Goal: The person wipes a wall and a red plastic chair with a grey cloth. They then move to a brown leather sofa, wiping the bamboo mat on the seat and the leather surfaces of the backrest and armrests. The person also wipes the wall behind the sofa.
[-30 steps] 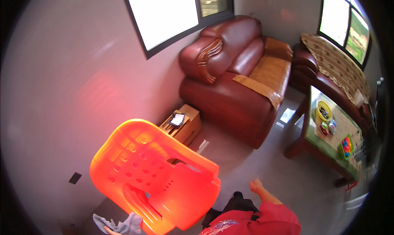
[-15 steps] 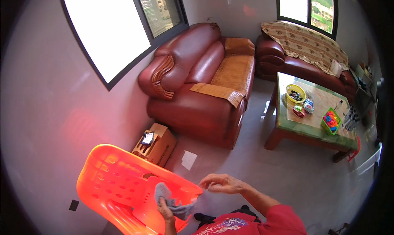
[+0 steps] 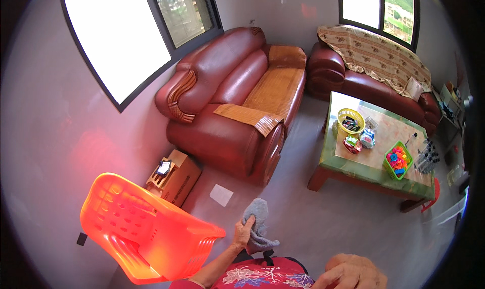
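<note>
My left hand (image 3: 243,233) is shut on a grey cloth (image 3: 258,223), which it holds just off the right edge of an orange plastic chair (image 3: 146,228). The chair stands at the lower left near the wall, with its perforated back toward me. My right hand (image 3: 353,272) is low at the bottom edge, away from the cloth. It holds nothing and its fingers are loosely curled. My red flowered top (image 3: 262,276) shows between the two hands.
A brown leather sofa (image 3: 237,102) stands under the window, and a second sofa with a patterned cover (image 3: 374,72) is at the back. A green-topped coffee table (image 3: 353,165) carries a yellow basket (image 3: 350,121) and a green basket (image 3: 398,159). A cardboard box (image 3: 177,178) and a white paper (image 3: 221,194) lie on the floor.
The cloth has come off the chair seat, and my left hand now holds it beside the chair. My right hand has dropped away to the lower right. The view has tilted up slightly.
</note>
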`<action>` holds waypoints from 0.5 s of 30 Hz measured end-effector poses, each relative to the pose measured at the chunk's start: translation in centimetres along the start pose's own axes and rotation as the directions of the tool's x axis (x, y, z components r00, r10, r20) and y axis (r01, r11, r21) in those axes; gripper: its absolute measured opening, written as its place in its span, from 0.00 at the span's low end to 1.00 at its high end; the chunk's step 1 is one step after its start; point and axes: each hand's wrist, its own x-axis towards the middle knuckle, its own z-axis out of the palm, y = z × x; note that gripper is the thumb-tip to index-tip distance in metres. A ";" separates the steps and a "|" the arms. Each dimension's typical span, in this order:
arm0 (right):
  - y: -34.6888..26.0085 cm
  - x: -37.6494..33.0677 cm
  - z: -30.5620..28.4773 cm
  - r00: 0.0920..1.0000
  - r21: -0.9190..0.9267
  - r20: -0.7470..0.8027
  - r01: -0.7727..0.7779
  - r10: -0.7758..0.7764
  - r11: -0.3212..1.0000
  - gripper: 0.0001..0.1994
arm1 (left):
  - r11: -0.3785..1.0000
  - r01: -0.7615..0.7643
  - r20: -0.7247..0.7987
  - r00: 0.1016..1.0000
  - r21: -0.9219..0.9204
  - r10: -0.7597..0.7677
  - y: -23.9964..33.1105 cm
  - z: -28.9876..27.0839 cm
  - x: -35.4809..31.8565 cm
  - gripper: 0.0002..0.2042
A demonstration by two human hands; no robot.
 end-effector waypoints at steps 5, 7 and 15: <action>0.0 -0.6 -3.7 0.950 -0.090 0.260 -0.154 0.173 0.984 0.12 | 0.998 0.011 0.111 0.994 0.061 -0.018 1.2 3.7 3.2 0.18; 0.8 -0.6 -5.3 0.935 -0.185 0.270 -0.186 0.231 0.965 0.14 | 0.998 -0.008 0.124 0.992 0.065 0.000 1.5 3.5 5.0 0.18; 4.1 2.6 -8.6 0.951 -0.345 -0.308 -0.109 -0.003 0.932 0.15 | 0.998 0.025 0.154 0.987 0.063 -0.034 5.9 4.2 14.8 0.22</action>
